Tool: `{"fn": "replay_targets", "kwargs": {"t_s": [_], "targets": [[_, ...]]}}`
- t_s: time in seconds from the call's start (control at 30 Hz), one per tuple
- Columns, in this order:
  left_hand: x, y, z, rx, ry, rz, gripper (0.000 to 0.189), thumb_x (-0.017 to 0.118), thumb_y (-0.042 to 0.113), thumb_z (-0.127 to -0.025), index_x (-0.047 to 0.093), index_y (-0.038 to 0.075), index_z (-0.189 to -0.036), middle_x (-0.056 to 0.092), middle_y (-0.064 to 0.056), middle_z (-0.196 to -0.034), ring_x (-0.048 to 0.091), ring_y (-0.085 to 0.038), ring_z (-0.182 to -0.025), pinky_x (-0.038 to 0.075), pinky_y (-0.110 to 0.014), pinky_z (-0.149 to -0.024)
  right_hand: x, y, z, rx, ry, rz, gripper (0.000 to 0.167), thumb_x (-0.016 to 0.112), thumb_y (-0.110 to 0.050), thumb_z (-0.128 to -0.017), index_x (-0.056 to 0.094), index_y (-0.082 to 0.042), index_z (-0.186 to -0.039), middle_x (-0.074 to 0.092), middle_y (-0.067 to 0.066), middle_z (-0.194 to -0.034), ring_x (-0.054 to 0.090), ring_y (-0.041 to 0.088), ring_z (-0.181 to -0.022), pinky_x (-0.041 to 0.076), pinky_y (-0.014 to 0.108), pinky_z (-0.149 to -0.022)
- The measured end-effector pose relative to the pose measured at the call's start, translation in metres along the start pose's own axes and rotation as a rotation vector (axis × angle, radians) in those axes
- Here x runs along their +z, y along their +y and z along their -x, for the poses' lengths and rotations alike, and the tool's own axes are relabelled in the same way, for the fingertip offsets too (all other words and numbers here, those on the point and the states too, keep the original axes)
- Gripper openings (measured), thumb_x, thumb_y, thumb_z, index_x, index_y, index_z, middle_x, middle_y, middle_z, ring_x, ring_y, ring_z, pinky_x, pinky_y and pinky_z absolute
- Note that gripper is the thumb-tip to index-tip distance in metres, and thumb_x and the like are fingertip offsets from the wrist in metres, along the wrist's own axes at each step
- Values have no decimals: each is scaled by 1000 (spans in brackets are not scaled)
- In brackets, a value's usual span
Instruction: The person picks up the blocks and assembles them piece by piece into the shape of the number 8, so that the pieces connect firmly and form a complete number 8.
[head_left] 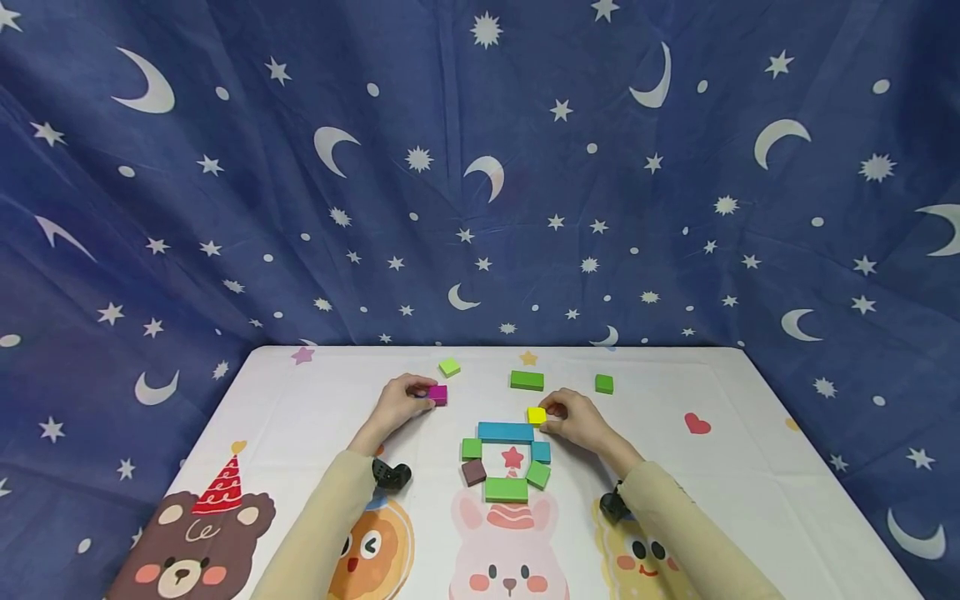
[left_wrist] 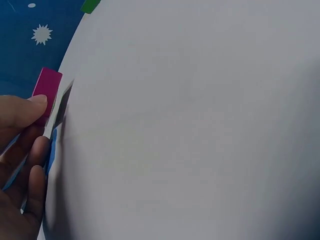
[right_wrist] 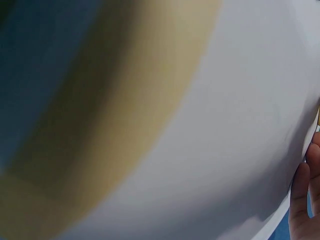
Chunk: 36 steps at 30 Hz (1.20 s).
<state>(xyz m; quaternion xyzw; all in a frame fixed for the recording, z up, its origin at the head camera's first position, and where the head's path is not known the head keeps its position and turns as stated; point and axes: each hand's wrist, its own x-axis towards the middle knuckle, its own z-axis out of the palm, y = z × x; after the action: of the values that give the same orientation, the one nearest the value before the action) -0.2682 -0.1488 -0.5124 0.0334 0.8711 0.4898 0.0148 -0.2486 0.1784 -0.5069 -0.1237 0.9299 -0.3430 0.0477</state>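
Note:
In the head view my left hand [head_left: 399, 403] pinches a magenta block [head_left: 438, 395] between thumb and fingers, left of the arrangement. The left wrist view shows the thumb of the left hand [left_wrist: 22, 150] lying across the magenta block [left_wrist: 47, 92]. A bit of blue shows by these fingers; what it is I cannot tell. My right hand [head_left: 576, 418] pinches a yellow block [head_left: 536, 415] just above the ring's upper right corner. The ring has a long blue block [head_left: 506, 432] on top, a long green block [head_left: 506, 490] below, and smaller blocks along both sides. Only fingertips of the right hand [right_wrist: 304, 195] appear in the right wrist view.
Behind the ring lie a lime block [head_left: 450, 367], a green oblong block [head_left: 527, 381] and a green cube [head_left: 604, 384]. The white tablecloth [head_left: 300, 417] has printed cartoon animals. A blue star-patterned curtain [head_left: 525, 233] hangs beyond the table's far edge.

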Motion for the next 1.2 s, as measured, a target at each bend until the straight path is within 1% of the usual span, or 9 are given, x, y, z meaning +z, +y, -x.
{"fn": "replay_targets", "kwargs": {"t_s": [0.07,0.27,0.47,0.63,0.93,1.1,1.2], "targets": [[1,1,1,10,-1,-2,33,73,3,-78,71,3,-111,65,-16,-106,62,-26,-96,48,-32,-84,0,0,0,-1,1,0,25,79,-10,-76,70,-8,-100,58,1,-87,50,14,-82,44,28,-76],[3,5,4,11,-10,18,32,73,3,-78,71,4,-110,64,-15,-105,63,-24,-94,48,-29,-81,0,1,1,2,0,-7,25,79,-10,-77,70,-8,-100,58,1,-87,49,14,-82,44,28,-76],[6,8,7,33,2,46,32,73,2,-78,71,4,-109,64,-14,-104,64,-23,-92,47,-25,-75,-1,0,1,2,6,-9,25,79,-10,-77,70,-8,-101,59,1,-87,49,15,-82,44,28,-76],[11,10,8,56,7,39,31,74,2,-77,71,4,-108,64,-14,-103,65,-22,-90,47,-23,-71,-2,1,1,0,9,-8,25,78,-9,-77,70,-8,-100,58,1,-87,49,15,-82,43,28,-76],[20,13,10,82,4,54,31,74,0,-76,72,5,-107,64,-13,-104,65,-21,-88,47,-22,-71,-2,-2,1,3,12,-16,25,78,-9,-77,70,-8,-100,59,2,-89,50,15,-83,44,29,-77],[25,17,13,91,-15,62,31,74,1,-76,72,5,-106,64,-12,-103,63,-17,-86,47,-21,-69,-1,-1,1,0,12,-15,25,78,-9,-76,70,-8,-100,59,2,-89,50,15,-83,44,29,-77],[28,19,14,95,-25,62,30,74,1,-76,72,5,-106,65,-12,-103,64,-17,-86,48,-20,-68,0,0,1,-1,14,-10,25,78,-9,-76,70,-9,-100,59,1,-88,50,15,-82,43,29,-77]]}}
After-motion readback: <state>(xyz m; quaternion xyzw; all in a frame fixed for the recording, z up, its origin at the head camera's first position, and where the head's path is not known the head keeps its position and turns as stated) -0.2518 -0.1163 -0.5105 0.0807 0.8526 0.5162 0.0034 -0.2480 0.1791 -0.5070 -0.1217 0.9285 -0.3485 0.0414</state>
